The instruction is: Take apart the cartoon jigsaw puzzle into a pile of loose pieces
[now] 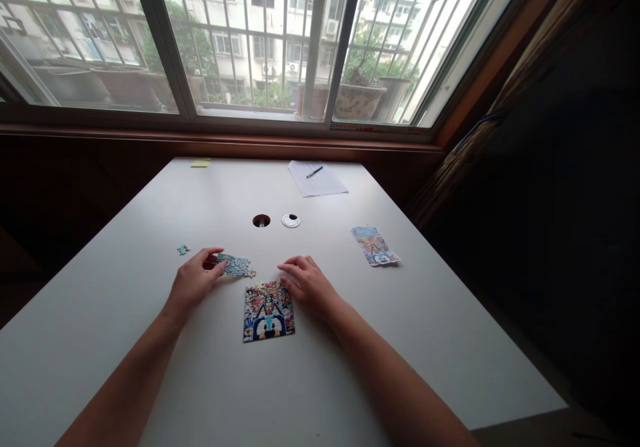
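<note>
A joined strip of light-blue jigsaw pieces [237,265] lies just above the tabletop's middle, its left end between the thumb and fingers of my left hand [193,280]. Something dark red [210,261] shows between those fingers; its kind is hard to make out. Below and to the right, a nearly square joined jigsaw section [269,313] shows a blue dog's face amid many small colourful figures. My right hand [310,283] rests at its upper right corner, fingers stretched and slightly apart, thumb side touching or close to the edge. A few loose jigsaw pieces [183,250] lie left of my left hand.
On the white table [125,340], a picture sheet [375,245] with the dog design lies at right. Farther back are a cable hole [261,221], its round cover [291,220], papers [320,183] with a pen [315,171], and yellow sticky notes [201,163]. A barred window stands behind.
</note>
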`<move>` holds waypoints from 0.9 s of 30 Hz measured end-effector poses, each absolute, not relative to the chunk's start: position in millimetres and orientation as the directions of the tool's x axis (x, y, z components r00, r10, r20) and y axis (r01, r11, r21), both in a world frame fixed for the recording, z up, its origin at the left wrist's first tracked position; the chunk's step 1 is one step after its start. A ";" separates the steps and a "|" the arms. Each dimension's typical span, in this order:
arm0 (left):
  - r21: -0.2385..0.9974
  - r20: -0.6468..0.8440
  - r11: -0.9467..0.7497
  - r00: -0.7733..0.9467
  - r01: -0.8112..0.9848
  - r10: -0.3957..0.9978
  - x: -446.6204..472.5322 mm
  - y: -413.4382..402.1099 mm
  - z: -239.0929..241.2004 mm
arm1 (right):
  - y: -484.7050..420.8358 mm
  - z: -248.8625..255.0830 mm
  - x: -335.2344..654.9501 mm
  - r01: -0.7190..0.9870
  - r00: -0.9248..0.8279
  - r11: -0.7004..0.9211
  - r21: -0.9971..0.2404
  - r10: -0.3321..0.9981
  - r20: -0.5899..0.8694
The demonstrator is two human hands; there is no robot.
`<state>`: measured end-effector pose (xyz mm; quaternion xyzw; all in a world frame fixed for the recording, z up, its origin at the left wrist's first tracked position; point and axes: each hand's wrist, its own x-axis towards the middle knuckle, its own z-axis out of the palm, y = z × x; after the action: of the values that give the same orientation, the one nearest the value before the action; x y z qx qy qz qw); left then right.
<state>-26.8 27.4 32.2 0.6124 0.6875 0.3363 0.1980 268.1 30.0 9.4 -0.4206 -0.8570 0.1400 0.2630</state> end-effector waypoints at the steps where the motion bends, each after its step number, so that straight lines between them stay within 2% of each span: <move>1: 0.705 0.127 0.037 -0.177 0.708 0.976 -31.3 27.4 34.7 | 30.5 8.8 268.3 0.645 -0.509 0.610 -0.461 0.792 0.336; 8: 0.775 0.146 0.054 -0.262 0.630 0.954 -71.7 30.9 43.8 | 30.9 6.5 269.5 0.639 -0.506 0.617 -0.459 0.787 0.353; 13: 0.940 0.089 0.056 -0.400 0.338 0.912 -120.5 37.0 40.1 | 30.3 7.8 268.9 0.633 -0.507 0.619 -0.465 0.785 0.356; 16: 0.977 0.097 0.016 -0.511 0.212 0.854 -156.2 39.6 33.0 | 30.0 8.6 268.6 0.634 -0.505 0.617 -0.467 0.787 0.354; 21: 0.989 0.058 0.039 -0.615 0.144 0.787 -204.1 41.8 14.0 | 29.4 8.9 269.0 0.634 -0.505 0.614 -0.471 0.789 0.349; 27: 0.976 0.039 0.128 -0.714 0.178 0.699 -223.0 38.2 4.9 | 30.1 8.0 269.3 0.631 -0.509 0.617 -0.471 0.787 0.348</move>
<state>-223.0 38.2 4.9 0.3059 0.7172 0.5852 0.2224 269.3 30.1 8.0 -0.4136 -0.8569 0.1432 0.2724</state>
